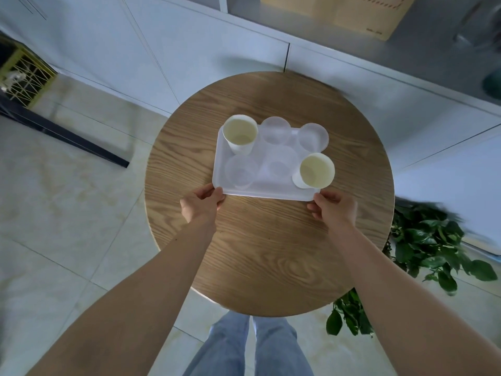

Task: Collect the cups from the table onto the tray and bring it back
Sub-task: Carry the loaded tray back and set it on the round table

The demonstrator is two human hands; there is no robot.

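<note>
A white translucent tray (pixel 271 191) lies on the round wooden table (pixel 271 253). On it stand two white paper cups, one at the far left corner (pixel 240 134) and one at the near right corner (pixel 315 170), plus several clear plastic cups such as one at the near left (pixel 240 172). My left hand (pixel 202 203) pinches the tray's near left corner. At the near right corner, my right hand (pixel 334 207) grips the tray the same way.
White cabinets (pixel 217 58) run behind the table, with a cardboard box (pixel 352 14) on top. A leafy green plant (pixel 428 253) stands on the floor at the right. A yellow wire rack (pixel 24 74) is at the far left. My legs are below the table's near edge.
</note>
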